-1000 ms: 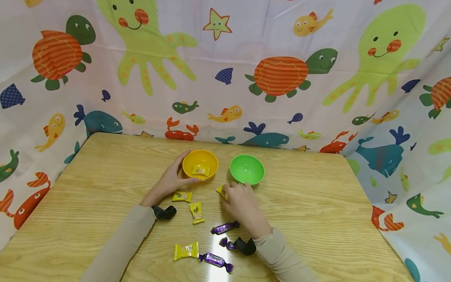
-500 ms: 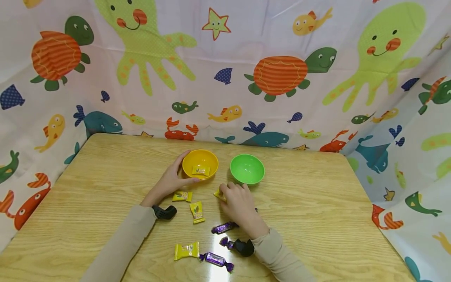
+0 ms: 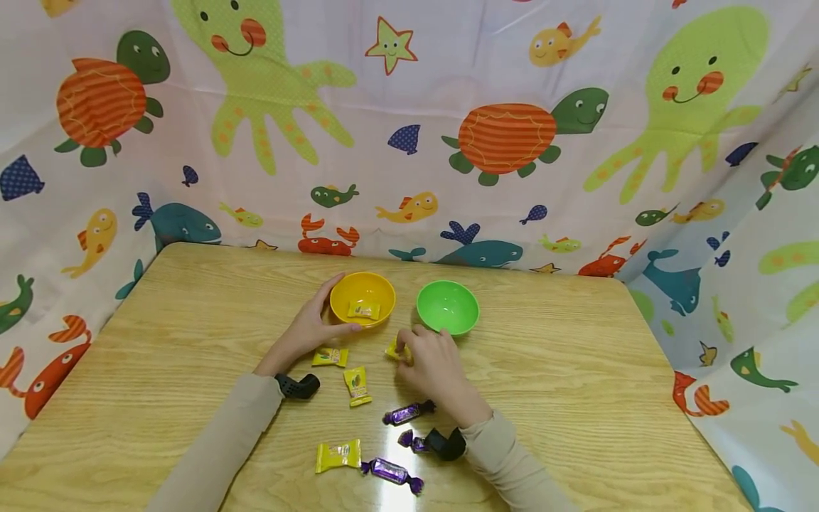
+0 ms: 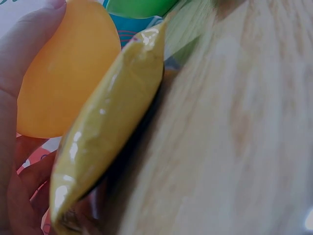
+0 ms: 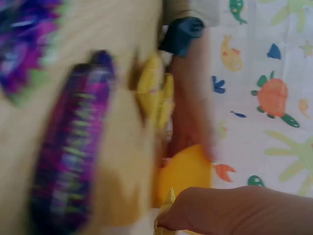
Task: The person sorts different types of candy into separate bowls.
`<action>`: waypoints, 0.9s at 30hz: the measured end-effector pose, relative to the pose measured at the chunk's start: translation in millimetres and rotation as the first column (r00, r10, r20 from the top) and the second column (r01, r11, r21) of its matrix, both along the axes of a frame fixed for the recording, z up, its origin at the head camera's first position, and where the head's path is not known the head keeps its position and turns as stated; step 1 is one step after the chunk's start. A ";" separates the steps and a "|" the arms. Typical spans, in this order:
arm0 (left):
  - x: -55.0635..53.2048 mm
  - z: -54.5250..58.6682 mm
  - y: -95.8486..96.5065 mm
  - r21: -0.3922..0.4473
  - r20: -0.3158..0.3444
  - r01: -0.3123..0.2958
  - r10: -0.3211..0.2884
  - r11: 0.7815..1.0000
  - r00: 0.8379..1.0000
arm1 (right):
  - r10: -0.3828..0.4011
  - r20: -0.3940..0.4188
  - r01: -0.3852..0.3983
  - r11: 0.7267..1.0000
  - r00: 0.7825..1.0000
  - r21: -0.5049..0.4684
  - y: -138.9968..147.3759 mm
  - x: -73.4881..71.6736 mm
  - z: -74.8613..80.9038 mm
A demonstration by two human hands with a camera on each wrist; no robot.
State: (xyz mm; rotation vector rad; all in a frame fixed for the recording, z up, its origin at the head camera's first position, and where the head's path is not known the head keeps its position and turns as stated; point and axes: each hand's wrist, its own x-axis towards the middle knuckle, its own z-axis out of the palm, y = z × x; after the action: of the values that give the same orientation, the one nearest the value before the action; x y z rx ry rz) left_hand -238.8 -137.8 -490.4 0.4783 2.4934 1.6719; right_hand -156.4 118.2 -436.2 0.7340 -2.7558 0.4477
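I pinch a yellow sweet near the yellow bowl I hold on the table.

My right fingers pinch the sweet by its edge, on the near side of the gap between that bowl and the green bowl; whether it is clear of the wood I cannot tell. My left fingers curve round the yellow bowl, thumb on the near side, likely to keep it from sliding; a matching wrapped piece lies inside. Three more yellow pieces and at least three purple sweets lie loose nearer me, mostly spaced apart, which should make each easy to pick singly.
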 end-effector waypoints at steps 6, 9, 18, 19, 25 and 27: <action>-0.3 0.1 -0.8 -0.006 -0.018 0.001 -0.001 1.000 1.000 | 0.007 -0.004 -0.008 0.998 1.000 -0.066 -3.7 -6.7 30.1; -0.3 0.0 -0.9 -0.013 -0.027 0.003 -0.003 1.000 1.000 | 0.025 -0.015 -0.026 0.996 1.000 -0.082 -8.3 -14.1 43.3; -0.7 -3.0 -2.6 -0.010 -0.051 0.019 -0.019 1.000 0.999 | 0.063 0.032 -0.058 0.988 0.997 -0.143 -37.5 -55.3 54.8; -1.1 -3.3 -3.0 -0.009 -0.055 0.021 -0.022 1.000 0.998 | 0.063 0.033 -0.058 0.989 0.997 -0.139 -41.5 -59.7 52.9; -2.0 -4.8 -3.0 0.000 -0.059 0.022 -0.022 1.000 0.998 | 0.021 0.066 -0.019 0.999 0.998 -0.042 -59.3 -77.6 32.6; -2.1 -5.0 -2.4 0.001 -0.060 0.022 -0.022 1.000 0.998 | 0.007 0.098 -0.005 1.000 0.995 -0.019 -62.1 -80.2 26.9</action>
State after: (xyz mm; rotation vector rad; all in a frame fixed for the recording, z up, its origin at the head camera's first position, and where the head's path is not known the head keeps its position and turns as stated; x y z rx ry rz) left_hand -241.0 -140.3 -495.4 0.5625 2.5189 1.6758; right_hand -236.6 56.1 -409.3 0.7343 -2.8363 0.5236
